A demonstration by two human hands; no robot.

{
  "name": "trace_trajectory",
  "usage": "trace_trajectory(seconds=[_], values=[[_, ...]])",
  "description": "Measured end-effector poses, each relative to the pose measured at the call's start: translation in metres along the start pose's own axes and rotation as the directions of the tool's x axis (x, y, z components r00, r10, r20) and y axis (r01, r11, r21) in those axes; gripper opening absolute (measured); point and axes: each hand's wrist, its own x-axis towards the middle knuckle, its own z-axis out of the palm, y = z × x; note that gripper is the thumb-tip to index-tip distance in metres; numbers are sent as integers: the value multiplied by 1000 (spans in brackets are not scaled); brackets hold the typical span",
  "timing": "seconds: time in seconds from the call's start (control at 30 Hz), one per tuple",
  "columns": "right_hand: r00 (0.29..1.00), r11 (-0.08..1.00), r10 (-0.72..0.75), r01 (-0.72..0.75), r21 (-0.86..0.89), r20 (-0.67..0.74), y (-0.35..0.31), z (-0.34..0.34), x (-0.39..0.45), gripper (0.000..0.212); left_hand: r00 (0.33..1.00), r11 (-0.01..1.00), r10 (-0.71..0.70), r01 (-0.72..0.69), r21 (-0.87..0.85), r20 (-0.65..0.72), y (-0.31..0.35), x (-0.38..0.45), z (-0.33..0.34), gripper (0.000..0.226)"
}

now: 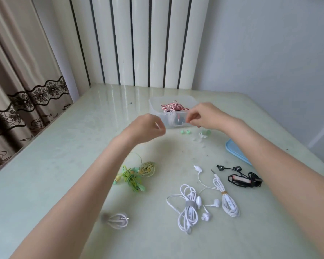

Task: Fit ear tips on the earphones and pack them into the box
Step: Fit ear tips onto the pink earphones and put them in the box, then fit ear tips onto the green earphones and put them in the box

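Note:
A clear plastic box stands at the middle back of the table with pink earphones coiled inside. My left hand hovers just left of the box's front wall, fingers curled, with a small white bit showing at the fingertips. My right hand hangs over the box's front right corner, fingertips drawn together. A blurred white bundle sits between the two hands at the box's front; whether either hand holds it is unclear. Green ear tips and clear ear tips lie in front of the box.
On the near table lie green and yellow earphones, two white earphone sets, black earphones and a small grey-white bundle. A blue lid rests at the right edge. A radiator and a curtain stand behind the table.

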Motion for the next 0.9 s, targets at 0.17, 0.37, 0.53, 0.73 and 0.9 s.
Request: trace_trajectory(seconds=[0.17, 0.37, 0.53, 0.73, 0.9], values=[[994, 986, 105, -105, -126, -4, 16, 26, -6, 18, 908, 946, -134, -1, 323, 396, 14, -34, -6, 32], [974, 975, 206, -213, -68, -100, -4, 40, 1, 23, 908, 952, -100, -31, 303, 407, 3, -58, 0, 30], [967, 984, 124, -92, 149, -224, -22, 32, -6, 18, 957, 947, 32, 63, -314, 287, 9, -65, -24, 16], [975, 526, 220, -119, 842, 0, -35, 34, -46, 10, 967, 566, -81, 244, -788, 241, 10, -44, 2, 11], [965, 340, 257, -135, 931, 46, -26, 45, -63, 9, 965, 882, -236, 262, -392, 114, -3, -21, 25, 10]])
